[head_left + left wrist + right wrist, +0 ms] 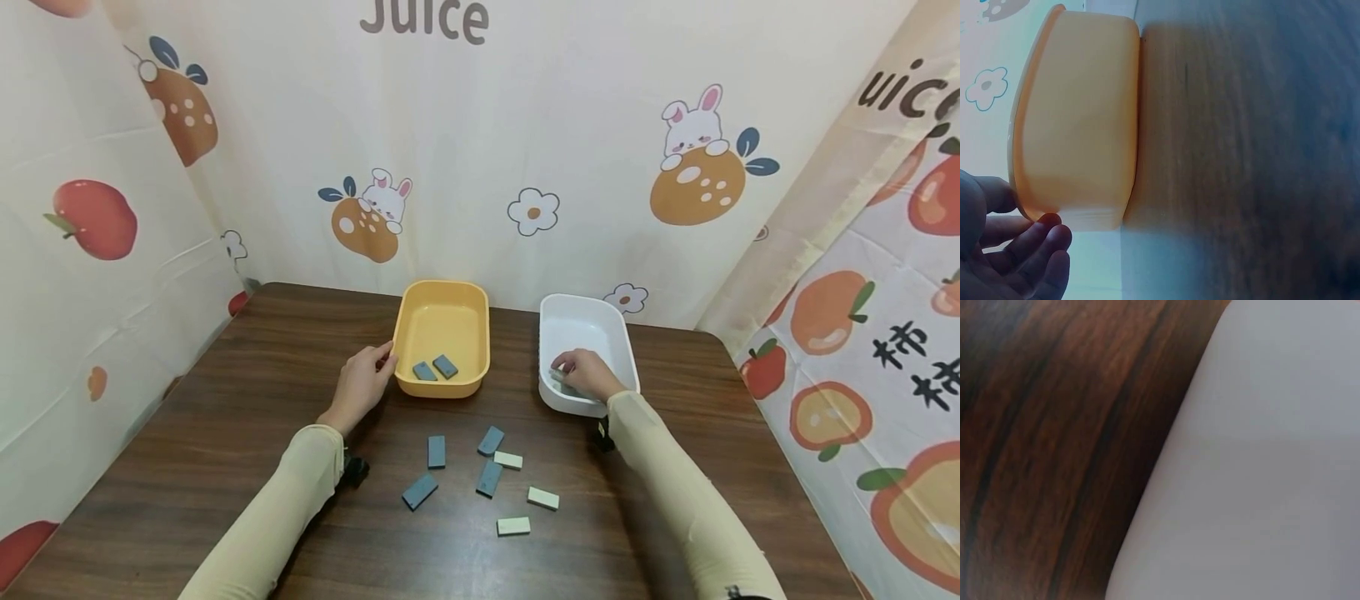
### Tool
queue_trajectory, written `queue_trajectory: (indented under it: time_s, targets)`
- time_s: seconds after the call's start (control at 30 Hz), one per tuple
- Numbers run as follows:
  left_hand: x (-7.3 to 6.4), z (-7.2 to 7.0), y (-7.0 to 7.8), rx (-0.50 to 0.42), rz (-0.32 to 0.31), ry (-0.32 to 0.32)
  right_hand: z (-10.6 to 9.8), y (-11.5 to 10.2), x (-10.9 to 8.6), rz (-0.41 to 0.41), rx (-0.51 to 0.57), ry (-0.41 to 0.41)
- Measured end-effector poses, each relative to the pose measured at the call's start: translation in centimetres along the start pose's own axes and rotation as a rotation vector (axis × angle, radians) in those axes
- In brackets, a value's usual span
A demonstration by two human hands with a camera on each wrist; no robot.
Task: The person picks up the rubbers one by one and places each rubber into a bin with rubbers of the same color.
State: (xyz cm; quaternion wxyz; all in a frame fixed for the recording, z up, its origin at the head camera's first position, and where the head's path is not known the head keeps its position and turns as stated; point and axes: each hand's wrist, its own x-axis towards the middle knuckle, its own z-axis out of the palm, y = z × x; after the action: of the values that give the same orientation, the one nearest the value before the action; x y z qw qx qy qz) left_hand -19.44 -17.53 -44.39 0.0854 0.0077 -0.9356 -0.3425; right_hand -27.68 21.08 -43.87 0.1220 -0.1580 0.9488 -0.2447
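Note:
My left hand (362, 385) pinches the rim of a yellow plastic bin (442, 293) at its near left side; the left wrist view shows the thumb and fingers at the rim of the yellow bin (1079, 112). Two blue-grey rectangular blocks (445, 367) lie inside the bin's near end. On the right, my right hand (588, 375) reaches into a white bin (588, 308) and holds a pale green block (557, 375) low at its near left side. The hand partly hides what lies under it. Only the outside of the white bin (1254, 475) fills the right wrist view, without the hand.
In front of the bins, several blue-grey blocks (437, 452) and three pale green blocks (513, 527) are scattered on the brown wooden table (300, 350). A printed curtain (465, 150) hangs right behind the bins and along both sides.

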Motion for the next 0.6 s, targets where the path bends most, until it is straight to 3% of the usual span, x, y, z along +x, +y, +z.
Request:
queue_trajectory:
  time_s: [0.27, 0.6]
  targets:
    - [-0.1, 0.0, 0.0, -0.005, 0.005, -0.007, -0.2, -0.2, -0.4, 0.021, 0.005, -0.004]
    - [-0.1, -0.2, 0.0, -0.015, 0.000, -0.008, -2.2, -0.1, -2.3, -0.054, 0.036, 0.134]
